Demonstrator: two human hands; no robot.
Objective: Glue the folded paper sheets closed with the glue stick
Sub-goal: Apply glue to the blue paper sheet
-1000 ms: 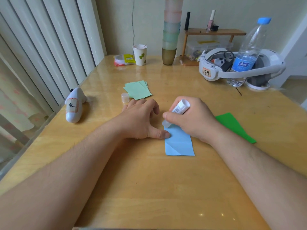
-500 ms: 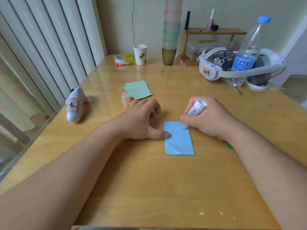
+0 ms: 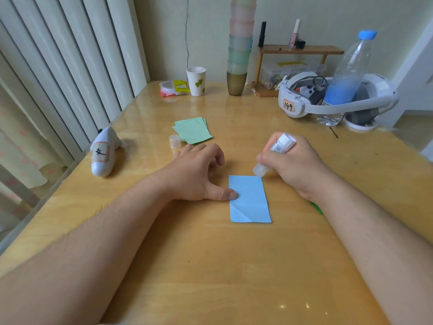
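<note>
A folded light-blue paper sheet [image 3: 250,201] lies flat on the wooden table [image 3: 210,266]. My left hand [image 3: 199,174] rests beside it, its thumb tip pressing the sheet's left edge while the other fingers are loosely curled. My right hand [image 3: 295,165] grips a white glue stick [image 3: 275,152], tilted, with its clear tip at the sheet's far right corner. The glue stick's cap [image 3: 174,141] stands near a stack of pale green folded sheets [image 3: 192,130]. A dark green sheet [image 3: 316,207] is mostly hidden under my right wrist.
A white bottle-shaped object [image 3: 104,152] lies at the table's left edge. At the back stand a paper cup [image 3: 196,81], a snack packet [image 3: 174,88], stacked cups [image 3: 239,55], a small wooden shelf [image 3: 300,52], a headset [image 3: 328,99] and a water bottle [image 3: 346,76].
My right hand has moved the glue stick rightward along the blue sheet's far edge to its far right corner, uncovering the sheet and covering the dark green one. My left hand stays put.
</note>
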